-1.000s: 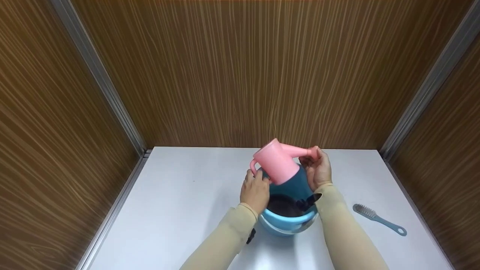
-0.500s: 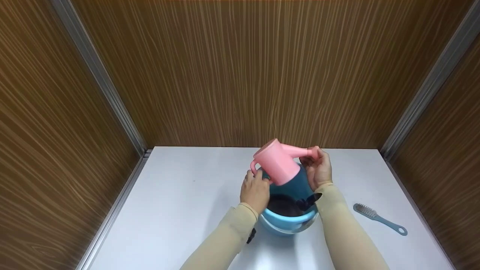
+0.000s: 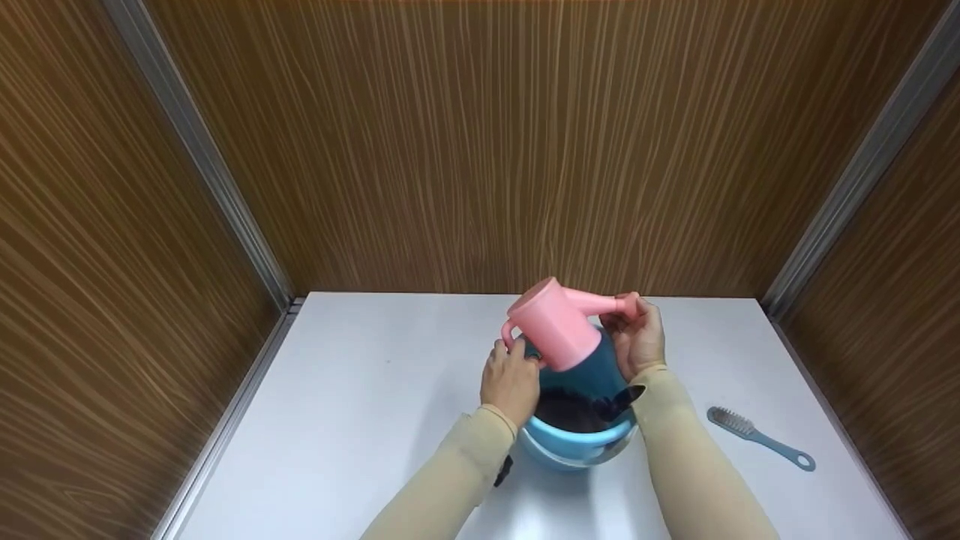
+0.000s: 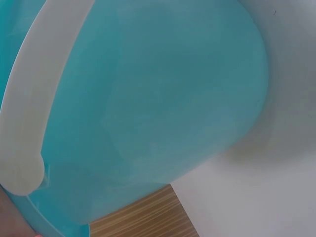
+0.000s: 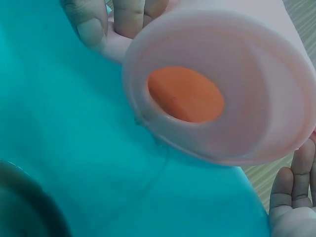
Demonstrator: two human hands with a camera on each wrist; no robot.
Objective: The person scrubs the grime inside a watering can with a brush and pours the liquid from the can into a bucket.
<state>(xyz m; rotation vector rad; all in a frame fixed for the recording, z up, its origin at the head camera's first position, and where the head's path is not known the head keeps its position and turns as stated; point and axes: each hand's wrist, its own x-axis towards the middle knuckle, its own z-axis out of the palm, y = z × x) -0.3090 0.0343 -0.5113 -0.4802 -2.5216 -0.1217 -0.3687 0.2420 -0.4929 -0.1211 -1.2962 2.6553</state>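
Note:
A pink scoop cup [image 3: 553, 322] with a long handle is tipped mouth-down over a light blue bucket [image 3: 574, 448] at the middle of the white table [image 3: 360, 405]. My right hand [image 3: 636, 334] grips the pink handle; its fingers [image 5: 90, 25] show beside the cup's mouth [image 5: 217, 89]. A thin trickle runs from the cup's lip down the teal inner wall [image 5: 74, 128]. My left hand [image 3: 510, 379] lies against the bucket's left side, fingers [image 5: 291, 180] fairly straight. The bucket's outer wall [image 4: 163, 98] and its white handle [image 4: 39, 94] fill the left wrist view. Something dark [image 3: 566, 411] lies inside the bucket.
A blue-grey brush [image 3: 759, 438] lies on the table to the right of the bucket. Wood-grain walls [image 3: 480, 150] close the table in at the back and both sides. A small black object [image 3: 501, 472] peeks out beside my left sleeve.

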